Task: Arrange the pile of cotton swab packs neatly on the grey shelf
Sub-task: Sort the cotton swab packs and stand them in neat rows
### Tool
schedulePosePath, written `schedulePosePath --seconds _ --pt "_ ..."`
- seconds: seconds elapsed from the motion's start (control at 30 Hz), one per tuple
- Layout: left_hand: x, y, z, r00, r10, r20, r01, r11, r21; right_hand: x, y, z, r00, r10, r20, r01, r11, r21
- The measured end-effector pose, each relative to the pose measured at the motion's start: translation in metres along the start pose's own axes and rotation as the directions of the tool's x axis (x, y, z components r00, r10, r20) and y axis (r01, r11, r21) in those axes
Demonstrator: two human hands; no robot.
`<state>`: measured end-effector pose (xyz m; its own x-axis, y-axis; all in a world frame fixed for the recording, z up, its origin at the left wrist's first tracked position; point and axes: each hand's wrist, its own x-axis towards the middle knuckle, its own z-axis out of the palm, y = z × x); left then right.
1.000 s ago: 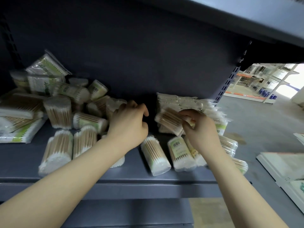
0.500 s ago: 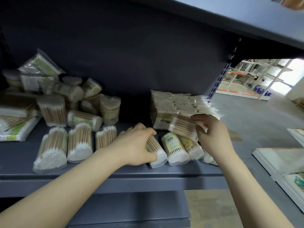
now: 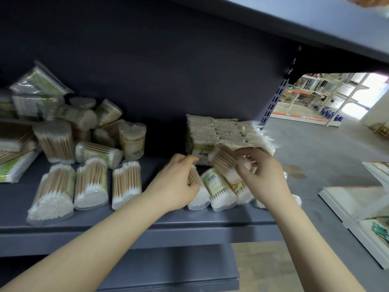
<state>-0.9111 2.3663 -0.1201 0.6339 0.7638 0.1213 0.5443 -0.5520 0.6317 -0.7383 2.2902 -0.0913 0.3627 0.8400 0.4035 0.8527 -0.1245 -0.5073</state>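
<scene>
Cotton swab packs lie across the grey shelf (image 3: 147,220). A loose pile (image 3: 69,131) of tubs and flat bags fills the left. Three tubs (image 3: 90,184) lie side by side in front of it. A neat stack of flat packs (image 3: 219,129) stands at the back right. My left hand (image 3: 174,184) grips a lying tub (image 3: 199,194) at the start of a row of tubs (image 3: 221,190). My right hand (image 3: 263,175) holds another tub (image 3: 223,159) tilted above that row, in front of the stack.
An upper shelf board (image 3: 315,24) hangs overhead. The slotted upright (image 3: 277,98) marks the shelf's right end. Beyond it is open grey floor (image 3: 315,152), with white boxes (image 3: 357,207) lying at the right. A lower shelf (image 3: 168,266) sits beneath.
My left hand slid right along the shelf front and now grips the leftmost tub of the right row. My right hand turned its tub slightly, staying above the row.
</scene>
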Motion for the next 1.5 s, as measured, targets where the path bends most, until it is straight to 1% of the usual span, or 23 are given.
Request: schedulePosePath --seconds 0.17,0.33,0.5,0.77,0.83,0.87,0.93,0.97,1.03,1.07,1.23,1.4,1.5 --pt "0.004 0.001 0.003 0.998 -0.038 -0.051 0.035 0.998 -0.057 -0.001 0.0 0.002 0.999 -0.003 0.039 0.002 1.0 0.025" --pt "0.007 0.002 0.007 0.994 -0.061 -0.093 0.055 0.996 -0.072 -0.002 -0.002 -0.004 1.0 0.005 0.011 -0.006 0.997 0.077" --pt "0.006 0.0 0.005 0.985 -0.068 -0.158 0.056 0.995 -0.082 0.002 -0.004 -0.003 1.0 -0.004 0.01 0.003 0.996 0.085" --pt "0.002 -0.01 -0.004 0.979 -0.082 -0.186 0.079 0.997 -0.026 0.01 -0.014 0.005 0.999 -0.045 -0.02 0.046 0.997 0.055" --pt "0.0 -0.014 -0.011 0.968 -0.09 -0.234 0.102 0.994 0.037 0.012 -0.02 0.009 0.998 -0.058 -0.023 0.059 0.997 0.058" --pt "-0.001 -0.017 -0.016 0.956 -0.089 -0.279 0.125 0.986 0.114 0.013 -0.024 0.011 0.998 -0.065 -0.014 0.066 0.996 0.063" --pt "-0.003 -0.021 -0.026 0.931 -0.069 -0.357 0.186 0.934 0.304 0.015 -0.03 0.016 0.997 -0.081 0.016 0.08 0.994 0.076" --pt "-0.004 -0.024 -0.028 0.928 -0.066 -0.367 0.213 0.902 0.375 0.016 -0.034 0.018 0.996 -0.09 0.031 0.087 0.993 0.079" --pt "-0.006 -0.03 -0.031 0.925 -0.05 -0.376 0.229 0.864 0.449 0.018 -0.04 0.023 0.992 -0.116 0.049 0.113 0.991 0.07" --pt "-0.008 -0.033 -0.032 0.921 -0.04 -0.387 0.23 0.859 0.457 0.019 -0.042 0.025 0.99 -0.126 0.057 0.122 0.99 0.068" --pt "-0.015 -0.043 -0.036 0.924 -0.074 -0.376 0.239 0.878 0.415 0.024 -0.053 0.034 0.983 -0.137 0.119 0.127 0.988 0.083" --pt "-0.021 -0.054 -0.049 0.876 -0.07 -0.478 0.221 0.937 0.269 0.033 -0.065 0.052 0.972 -0.186 0.142 0.172 0.979 0.105" --pt "-0.027 -0.065 -0.064 0.852 -0.056 -0.521 0.222 0.939 0.262 0.038 -0.078 0.063 0.963 -0.211 0.168 0.187 0.971 0.148"
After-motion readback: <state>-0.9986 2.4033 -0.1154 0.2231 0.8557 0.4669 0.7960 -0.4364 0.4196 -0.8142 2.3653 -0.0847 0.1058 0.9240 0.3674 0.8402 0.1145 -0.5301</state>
